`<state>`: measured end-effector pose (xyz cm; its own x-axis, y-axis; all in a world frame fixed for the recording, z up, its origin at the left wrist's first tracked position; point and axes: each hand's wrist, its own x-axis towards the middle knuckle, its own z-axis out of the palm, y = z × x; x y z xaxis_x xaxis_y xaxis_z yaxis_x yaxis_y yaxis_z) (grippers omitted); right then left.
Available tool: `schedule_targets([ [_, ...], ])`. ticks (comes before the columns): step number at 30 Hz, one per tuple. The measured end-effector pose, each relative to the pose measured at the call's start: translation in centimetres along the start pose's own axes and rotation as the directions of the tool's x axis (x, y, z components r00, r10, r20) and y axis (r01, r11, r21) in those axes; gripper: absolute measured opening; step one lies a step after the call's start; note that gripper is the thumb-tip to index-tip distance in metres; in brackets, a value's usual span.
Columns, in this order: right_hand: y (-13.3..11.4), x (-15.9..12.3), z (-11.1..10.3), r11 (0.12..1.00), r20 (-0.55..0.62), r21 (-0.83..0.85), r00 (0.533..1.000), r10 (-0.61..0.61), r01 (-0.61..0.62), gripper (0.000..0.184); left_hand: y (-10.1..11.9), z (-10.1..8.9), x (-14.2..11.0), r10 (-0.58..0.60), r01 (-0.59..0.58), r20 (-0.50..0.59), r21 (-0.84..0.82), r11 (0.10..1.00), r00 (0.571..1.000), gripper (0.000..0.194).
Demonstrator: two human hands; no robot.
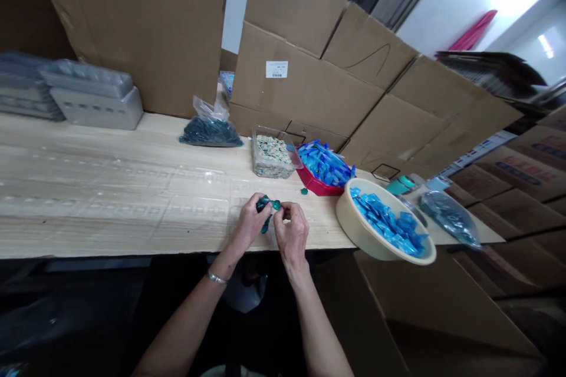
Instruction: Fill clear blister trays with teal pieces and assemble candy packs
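Over the table's front edge, my left hand (251, 222) is closed around several small dark teal pieces (263, 203), too small to identify; one pokes out below the fingers. My right hand (292, 232) is beside it with thumb and forefinger pinched together. Between both sets of fingertips sits a shiny green translucent piece (276, 205), which the right fingers seem to grip at its edge. A similar loose piece (304, 191) lies on the wood just beyond my right hand.
Behind my hands stand a clear tub of small patterned pieces (273, 150), a red tray (316, 181) of blue items and a cream basin (354, 221) of blue packets. A bag of dark teal pieces (211, 131) rests against cardboard. Clear plastic trays (194, 179) cover the left tabletop.
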<state>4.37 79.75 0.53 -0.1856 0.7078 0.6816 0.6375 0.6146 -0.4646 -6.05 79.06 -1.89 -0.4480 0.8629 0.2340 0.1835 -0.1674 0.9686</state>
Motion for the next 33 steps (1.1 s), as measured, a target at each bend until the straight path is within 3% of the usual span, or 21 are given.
schedule_targets([
  [6,0.2,0.3,-1.0,0.997,0.083,0.055,0.995,-0.056,0.052,0.013,0.1,-0.4,0.0,0.024,-0.019,0.13,-0.041,0.999,0.991,0.016],
  [13,0.2,-0.2,-1.4,0.988,0.149,0.134,0.984,-0.095,0.075,0.013,0.9,-0.6,-0.5,0.083,-0.086,0.045,0.066,0.994,0.996,0.007],
  [16,0.4,0.3,-1.9,0.964,0.185,0.257,0.982,0.022,-0.07,0.016,1.0,-0.9,-0.4,0.114,-0.116,0.052,0.045,0.992,0.992,0.008],
  [18,0.8,1.0,-2.3,0.9,0.273,0.373,0.954,0.126,-0.226,0.028,0.9,-1.1,-0.2,0.124,-0.124,0.085,0.002,0.992,0.989,0.01],
  [20,1.3,1.7,-2.6,0.826,0.387,0.466,0.913,0.132,-0.317,0.032,0.8,-1.2,-0.2,0.115,-0.109,0.128,-0.055,0.993,0.985,0.012],
  [24,2.1,2.3,-2.8,0.765,0.454,0.564,0.89,0.028,-0.311,0.021,0.5,-1.0,-0.1,0.084,-0.052,0.181,-0.172,0.984,0.98,0.015],
  [29,2.5,1.9,-2.6,0.7,0.43,0.62,0.899,0.075,-0.355,0.023,0.4,-1.0,-0.2,-0.002,0.072,0.248,-0.274,0.959,0.969,0.022],
  [33,2.3,1.5,-2.6,0.724,0.406,0.614,0.912,0.052,-0.315,0.018,0.3,-0.9,-0.3,-0.015,0.096,0.265,-0.294,0.951,0.964,0.022],
])
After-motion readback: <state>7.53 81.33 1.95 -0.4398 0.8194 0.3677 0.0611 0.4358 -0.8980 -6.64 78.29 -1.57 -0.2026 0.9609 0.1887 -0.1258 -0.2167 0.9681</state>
